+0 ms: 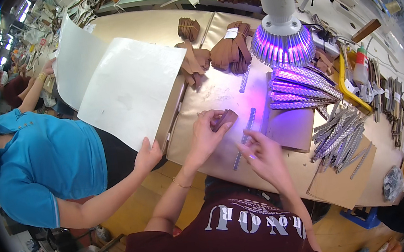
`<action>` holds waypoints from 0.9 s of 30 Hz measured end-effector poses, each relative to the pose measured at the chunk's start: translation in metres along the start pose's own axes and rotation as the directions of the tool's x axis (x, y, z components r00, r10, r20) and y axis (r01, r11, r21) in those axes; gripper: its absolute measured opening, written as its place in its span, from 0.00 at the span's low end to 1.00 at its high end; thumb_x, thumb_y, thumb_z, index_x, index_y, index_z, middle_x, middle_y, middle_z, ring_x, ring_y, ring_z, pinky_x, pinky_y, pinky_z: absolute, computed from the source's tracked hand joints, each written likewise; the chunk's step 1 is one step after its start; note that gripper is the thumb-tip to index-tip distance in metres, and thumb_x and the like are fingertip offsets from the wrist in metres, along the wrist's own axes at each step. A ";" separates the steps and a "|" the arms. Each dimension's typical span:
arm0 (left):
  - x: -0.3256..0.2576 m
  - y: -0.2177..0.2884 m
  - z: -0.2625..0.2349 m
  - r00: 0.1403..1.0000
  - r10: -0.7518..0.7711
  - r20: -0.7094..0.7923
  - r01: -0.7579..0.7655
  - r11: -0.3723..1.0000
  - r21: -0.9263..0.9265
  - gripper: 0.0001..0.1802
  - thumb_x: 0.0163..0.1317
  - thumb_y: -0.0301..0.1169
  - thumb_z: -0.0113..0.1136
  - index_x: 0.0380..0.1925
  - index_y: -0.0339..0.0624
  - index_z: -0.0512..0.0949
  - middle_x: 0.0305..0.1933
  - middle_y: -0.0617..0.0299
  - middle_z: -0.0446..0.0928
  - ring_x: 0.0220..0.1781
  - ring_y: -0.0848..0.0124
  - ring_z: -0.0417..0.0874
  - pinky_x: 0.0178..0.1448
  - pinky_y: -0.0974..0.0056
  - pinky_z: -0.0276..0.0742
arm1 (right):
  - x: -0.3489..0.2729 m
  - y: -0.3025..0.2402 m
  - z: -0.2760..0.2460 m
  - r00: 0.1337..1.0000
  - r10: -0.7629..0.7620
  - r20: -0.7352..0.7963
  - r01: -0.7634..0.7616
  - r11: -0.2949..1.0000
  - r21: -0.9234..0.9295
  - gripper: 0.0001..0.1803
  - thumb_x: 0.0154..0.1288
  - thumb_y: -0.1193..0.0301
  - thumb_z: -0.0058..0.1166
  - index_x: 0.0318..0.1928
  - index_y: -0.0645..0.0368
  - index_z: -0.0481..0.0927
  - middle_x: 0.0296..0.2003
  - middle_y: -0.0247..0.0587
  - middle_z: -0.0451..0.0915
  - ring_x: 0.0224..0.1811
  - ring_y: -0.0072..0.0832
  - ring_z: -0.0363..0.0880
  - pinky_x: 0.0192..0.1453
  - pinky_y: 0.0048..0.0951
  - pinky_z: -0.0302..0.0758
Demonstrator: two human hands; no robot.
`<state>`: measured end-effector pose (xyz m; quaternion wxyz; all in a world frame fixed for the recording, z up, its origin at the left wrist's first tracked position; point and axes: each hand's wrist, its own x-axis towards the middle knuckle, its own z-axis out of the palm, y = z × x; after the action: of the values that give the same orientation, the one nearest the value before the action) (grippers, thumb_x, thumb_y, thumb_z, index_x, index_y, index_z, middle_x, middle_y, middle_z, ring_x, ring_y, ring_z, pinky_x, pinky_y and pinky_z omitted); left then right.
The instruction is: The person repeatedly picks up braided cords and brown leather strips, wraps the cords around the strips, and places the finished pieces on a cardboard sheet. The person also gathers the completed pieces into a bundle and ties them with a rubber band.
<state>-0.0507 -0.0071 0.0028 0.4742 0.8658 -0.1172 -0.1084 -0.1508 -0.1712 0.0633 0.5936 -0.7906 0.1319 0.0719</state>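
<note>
My left hand (pixel 209 132) is closed around a small folded bundle of brown leather strips (pixel 225 119), held just above the table. My right hand (pixel 262 156) is over a narrow silvery braided strip (pixel 252 118), slightly blurred, its fingers loosely apart. The strip runs on past both sides of the fingers, which hide its middle; whether they touch it is unclear. Another braided strip (pixel 244 81) lies farther back. Brown strip bundles (pixel 231 49) sit beyond my left hand, one wrapped with a white label.
At right, a lamp with purple light (pixel 282 40) stands over fanned braided strips (pixel 298 89) on a brown board (pixel 290 127). A loose pile of strips (pixel 339 137) is nearer me. On my left, a co-worker in blue (pixel 55 161) holds a large white sheet (pixel 129 87) over the table's edge.
</note>
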 end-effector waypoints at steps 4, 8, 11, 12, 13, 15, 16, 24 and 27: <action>-0.005 -0.010 0.005 0.999 0.036 -0.028 -0.040 0.989 -0.143 0.18 0.58 0.28 0.70 0.48 0.35 0.80 0.36 0.63 0.79 0.32 0.78 0.74 0.35 0.73 0.73 | 0.043 0.015 0.033 0.993 0.085 -0.084 -0.085 0.996 0.012 0.22 0.69 0.68 0.59 0.56 0.72 0.75 0.28 0.40 0.81 0.23 0.20 0.79 0.26 0.23 0.75; -0.003 -0.017 0.001 0.999 -0.023 0.048 0.032 0.981 -0.194 0.14 0.62 0.26 0.65 0.47 0.34 0.80 0.36 0.64 0.80 0.33 0.81 0.76 0.36 0.74 0.74 | 0.060 0.025 0.037 0.973 0.130 -0.190 -0.117 0.990 0.076 0.18 0.68 0.67 0.61 0.48 0.71 0.78 0.27 0.41 0.82 0.21 0.20 0.79 0.25 0.22 0.76; 0.000 -0.018 -0.002 0.988 -0.089 0.125 0.120 0.957 -0.265 0.12 0.63 0.26 0.63 0.45 0.32 0.79 0.37 0.63 0.81 0.35 0.81 0.78 0.38 0.74 0.75 | 0.063 0.031 0.040 0.955 0.194 -0.225 -0.154 0.971 0.185 0.15 0.66 0.68 0.63 0.41 0.70 0.80 0.24 0.45 0.83 0.24 0.25 0.82 0.30 0.26 0.77; 0.001 -0.017 -0.004 0.985 -0.099 0.141 0.135 0.951 -0.277 0.12 0.64 0.26 0.63 0.45 0.32 0.79 0.38 0.63 0.81 0.35 0.81 0.78 0.39 0.74 0.75 | 0.061 0.033 0.041 0.954 0.160 -0.255 -0.113 0.975 0.192 0.12 0.64 0.70 0.64 0.40 0.69 0.81 0.25 0.44 0.83 0.25 0.24 0.82 0.30 0.26 0.78; 0.002 -0.017 -0.004 0.981 -0.112 0.157 0.153 0.946 -0.285 0.12 0.64 0.26 0.63 0.45 0.31 0.79 0.38 0.63 0.81 0.36 0.81 0.78 0.39 0.75 0.75 | 0.061 0.034 0.044 0.949 0.080 -0.306 -0.035 0.988 0.152 0.13 0.65 0.70 0.64 0.40 0.69 0.81 0.26 0.43 0.84 0.25 0.23 0.82 0.29 0.25 0.78; 0.003 -0.017 -0.005 0.983 -0.101 0.152 0.141 0.949 -0.281 0.12 0.65 0.26 0.63 0.45 0.31 0.79 0.38 0.62 0.81 0.35 0.81 0.78 0.40 0.74 0.76 | 0.059 0.037 0.049 0.920 -0.060 -0.388 0.101 0.991 0.085 0.13 0.65 0.70 0.64 0.39 0.69 0.80 0.27 0.41 0.84 0.25 0.21 0.82 0.28 0.23 0.79; 0.004 -0.017 -0.004 0.984 -0.097 0.149 0.136 0.950 -0.282 0.11 0.65 0.26 0.63 0.45 0.31 0.79 0.38 0.62 0.81 0.35 0.81 0.78 0.40 0.74 0.76 | 0.058 0.038 0.051 0.919 -0.068 -0.388 0.083 0.996 0.023 0.12 0.64 0.70 0.64 0.39 0.67 0.80 0.27 0.42 0.84 0.25 0.23 0.82 0.29 0.24 0.79; 0.009 -0.030 -0.015 0.973 -0.051 0.226 0.136 0.915 -0.380 0.12 0.63 0.24 0.65 0.45 0.30 0.78 0.41 0.57 0.82 0.44 0.72 0.82 0.50 0.69 0.78 | 0.036 0.031 0.048 0.678 -0.684 -0.270 0.513 0.703 -0.492 0.08 0.62 0.67 0.58 0.38 0.56 0.77 0.39 0.41 0.78 0.37 0.37 0.80 0.36 0.40 0.76; 0.017 -0.030 -0.020 0.966 -0.084 0.246 0.143 0.962 -0.233 0.11 0.64 0.23 0.63 0.45 0.31 0.77 0.41 0.57 0.81 0.43 0.71 0.82 0.48 0.67 0.79 | 0.015 0.016 0.040 0.594 -0.720 -0.358 0.715 0.677 -0.174 0.09 0.60 0.68 0.60 0.37 0.58 0.76 0.38 0.43 0.79 0.36 0.37 0.81 0.39 0.40 0.76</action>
<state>-0.0253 0.0189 -0.0132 0.5546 0.7861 -0.1077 -0.2508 -0.1392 -0.1383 0.0335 0.5274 -0.7770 -0.0799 -0.3341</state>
